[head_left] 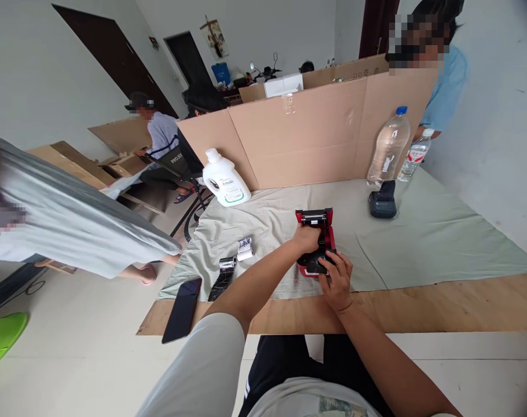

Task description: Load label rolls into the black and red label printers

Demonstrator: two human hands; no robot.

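Observation:
A red and black machine that looks like a label printer (328, 236) stands on the cloth in front of me, its lid raised at the back. My left hand (306, 238) reaches into its open middle with the fingers curled; what they grip inside is hidden. My right hand (338, 281) holds the machine's front right corner, fingers bent over a black part and thumb at the front. To the left lie a small white printed paper roll (245, 249) and a black shiny film roll (223, 277), partly unwound. Neither roll is touched.
A dark phone (182, 311) overhangs the table's front left edge. Farther back stand a white jug (226, 180), a cardboard partition (307, 142), a large bottle (388, 147), a smaller bottle (415, 156) and a black device (382, 202). Other people are behind the partition and at left.

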